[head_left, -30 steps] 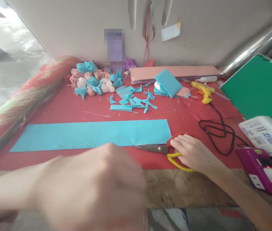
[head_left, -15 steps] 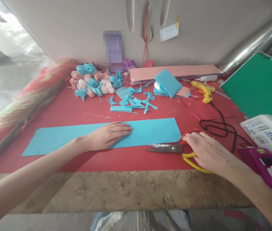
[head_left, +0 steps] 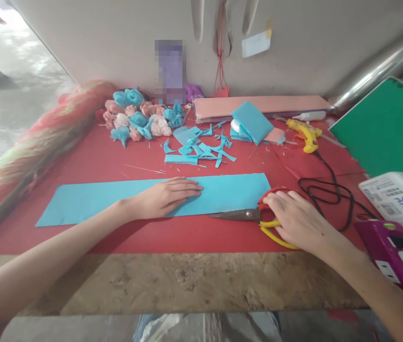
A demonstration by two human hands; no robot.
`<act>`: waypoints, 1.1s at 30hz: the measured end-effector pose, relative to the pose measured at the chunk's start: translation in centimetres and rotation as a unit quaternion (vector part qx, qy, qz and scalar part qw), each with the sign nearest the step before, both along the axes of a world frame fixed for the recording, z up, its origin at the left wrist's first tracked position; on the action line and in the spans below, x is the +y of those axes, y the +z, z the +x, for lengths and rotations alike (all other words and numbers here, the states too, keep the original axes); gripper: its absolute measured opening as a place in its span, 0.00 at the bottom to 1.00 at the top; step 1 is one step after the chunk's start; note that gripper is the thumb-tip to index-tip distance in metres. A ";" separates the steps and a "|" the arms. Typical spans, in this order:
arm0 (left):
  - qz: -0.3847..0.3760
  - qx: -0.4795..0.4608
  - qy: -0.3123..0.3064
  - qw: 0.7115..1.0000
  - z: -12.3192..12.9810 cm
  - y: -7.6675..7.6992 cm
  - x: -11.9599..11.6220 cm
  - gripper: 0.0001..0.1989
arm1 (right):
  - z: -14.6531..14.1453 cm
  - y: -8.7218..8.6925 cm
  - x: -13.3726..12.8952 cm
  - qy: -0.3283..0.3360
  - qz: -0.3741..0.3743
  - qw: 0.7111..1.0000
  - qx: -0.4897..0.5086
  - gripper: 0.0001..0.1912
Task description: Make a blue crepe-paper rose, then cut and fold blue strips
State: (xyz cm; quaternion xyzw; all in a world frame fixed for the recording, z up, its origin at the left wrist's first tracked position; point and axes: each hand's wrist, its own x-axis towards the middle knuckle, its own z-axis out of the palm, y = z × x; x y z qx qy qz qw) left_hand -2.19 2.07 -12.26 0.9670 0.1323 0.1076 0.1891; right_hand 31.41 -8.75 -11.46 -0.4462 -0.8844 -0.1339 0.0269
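Observation:
A long blue paper strip (head_left: 91, 202) lies flat across the red table cover (head_left: 130, 240). My left hand (head_left: 171, 195) rests on the middle of the strip, palm down, its fingers stretched out to the right. My right hand (head_left: 294, 216) grips scissors (head_left: 246, 214) with one red and one yellow handle. Their blades point left along the strip's near edge at its right part; the upper blade is hidden, seemingly under the paper. Beyond the strip lie blue paper scraps (head_left: 205, 151).
Blue, pink and white paper flowers (head_left: 139, 118) are piled at the back left. Folded blue paper (head_left: 253, 122), a pink paper pack (head_left: 262, 105) and a yellow glue gun (head_left: 306, 134) lie behind. A purple power strip (head_left: 379, 237) and a white box (head_left: 394, 197) stand at the right.
My right hand has moved left with the scissors, bringing the blades further along the strip's near edge. The upper blade has gone out of sight. My left hand stays flat on the paper.

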 end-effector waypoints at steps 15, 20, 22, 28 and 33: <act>0.011 0.005 0.006 1.000 0.1 0.2 -0.2 0.19 | 1.2 0.5 0.9 0.084 -0.043 0.994 0.060 0.15; 0.006 0.007 0.009 1.000 0.0 -0.1 -0.1 0.20 | 1.5 0.5 0.4 0.069 -0.034 0.996 0.042 0.13; 0.008 0.006 0.012 1.000 -0.1 -0.2 -0.1 0.20 | 1.3 0.4 0.1 0.044 -0.031 0.998 0.028 0.10; 0.006 0.008 0.010 1.000 -0.1 -0.3 -0.1 0.20 | 0.6 0.3 0.0 0.005 -0.031 0.998 0.052 0.08; 0.006 0.008 0.013 1.000 -0.1 -0.2 -0.1 0.20 | -0.5 0.4 0.5 -0.008 -0.064 0.997 0.042 0.11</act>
